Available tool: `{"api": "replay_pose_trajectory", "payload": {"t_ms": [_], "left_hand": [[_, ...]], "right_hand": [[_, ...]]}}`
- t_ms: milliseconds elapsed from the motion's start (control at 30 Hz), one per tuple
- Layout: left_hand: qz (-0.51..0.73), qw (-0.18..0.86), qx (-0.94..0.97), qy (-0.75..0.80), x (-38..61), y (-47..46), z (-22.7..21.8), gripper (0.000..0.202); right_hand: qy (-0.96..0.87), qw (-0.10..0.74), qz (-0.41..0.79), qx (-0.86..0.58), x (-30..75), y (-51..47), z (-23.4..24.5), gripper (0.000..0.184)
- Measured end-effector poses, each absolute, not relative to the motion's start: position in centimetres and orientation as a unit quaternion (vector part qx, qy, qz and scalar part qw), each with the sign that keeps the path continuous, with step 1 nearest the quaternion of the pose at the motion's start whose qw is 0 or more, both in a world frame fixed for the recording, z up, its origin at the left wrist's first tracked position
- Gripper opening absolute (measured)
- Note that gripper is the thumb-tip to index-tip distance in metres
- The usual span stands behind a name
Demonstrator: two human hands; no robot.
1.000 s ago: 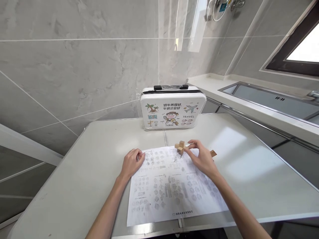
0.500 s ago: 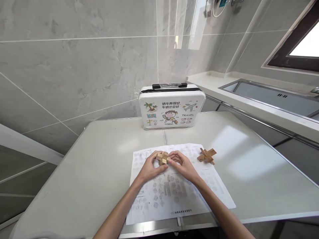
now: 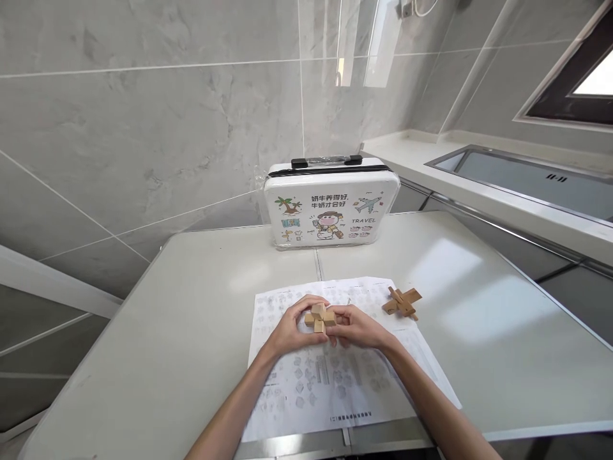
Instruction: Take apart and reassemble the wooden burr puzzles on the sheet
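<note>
A light wooden burr puzzle [image 3: 319, 317] with block ends sticking out on several sides is held between both hands, above a printed sheet. My left hand [image 3: 295, 329] curls round its left side, thumb below and fingers behind. From the right, my right hand [image 3: 355, 326] grips it with thumb and fingers, some fingertips showing underneath. The printed instruction sheet [image 3: 345, 399] lies under the hands, covered in small diagrams and upside-down text. To the right, at the sheet's edge, rests a darker wooden interlocking puzzle [image 3: 402, 302], touched by neither hand.
A white cartoon-printed case [image 3: 330, 211] in clear plastic stands upright at the back of the pale folding table [image 3: 158, 345]. Behind it rises a grey tiled wall [image 3: 167, 128]. A counter with a sink [image 3: 522, 182] runs along the right.
The light burr puzzle has been turned and now shows other block ends. My right hand has closed in on its right side, fingers lower than before. The view has shifted slightly.
</note>
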State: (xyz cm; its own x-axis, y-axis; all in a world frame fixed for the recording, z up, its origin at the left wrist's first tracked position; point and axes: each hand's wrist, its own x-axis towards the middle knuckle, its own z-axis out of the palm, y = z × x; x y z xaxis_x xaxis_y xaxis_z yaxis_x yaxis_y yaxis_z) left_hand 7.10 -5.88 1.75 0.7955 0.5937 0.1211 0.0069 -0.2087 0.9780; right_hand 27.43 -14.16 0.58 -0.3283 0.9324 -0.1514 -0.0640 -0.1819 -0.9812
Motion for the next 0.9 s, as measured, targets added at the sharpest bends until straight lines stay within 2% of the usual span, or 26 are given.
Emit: {"api": "replay_pose_trajectory", "payload": {"t_ms": [233,433,700,900], "left_hand": [[0.274,0.556,0.738,0.268,7.0,-6.2,1.5,0.063],[0.283,0.539,0.721,0.330,7.1,-6.4,1.2,0.078],[0.276,0.509,0.738,0.345,7.4,-6.4,1.0,0.065],[0.268,0.389,0.814,0.339,7.1,-6.0,0.4,0.062]], "right_hand": [[-0.467,0.489,0.569,-0.467,26.5,-14.2,-1.2,0.034],[-0.493,0.498,0.518,-0.490,26.4,-14.4,-1.5,0.036],[-0.476,0.523,0.507,-0.492,26.4,-14.2,-2.0,0.039],[-0.479,0.520,0.481,-0.519,26.5,-14.2,-2.3,0.035]]}}
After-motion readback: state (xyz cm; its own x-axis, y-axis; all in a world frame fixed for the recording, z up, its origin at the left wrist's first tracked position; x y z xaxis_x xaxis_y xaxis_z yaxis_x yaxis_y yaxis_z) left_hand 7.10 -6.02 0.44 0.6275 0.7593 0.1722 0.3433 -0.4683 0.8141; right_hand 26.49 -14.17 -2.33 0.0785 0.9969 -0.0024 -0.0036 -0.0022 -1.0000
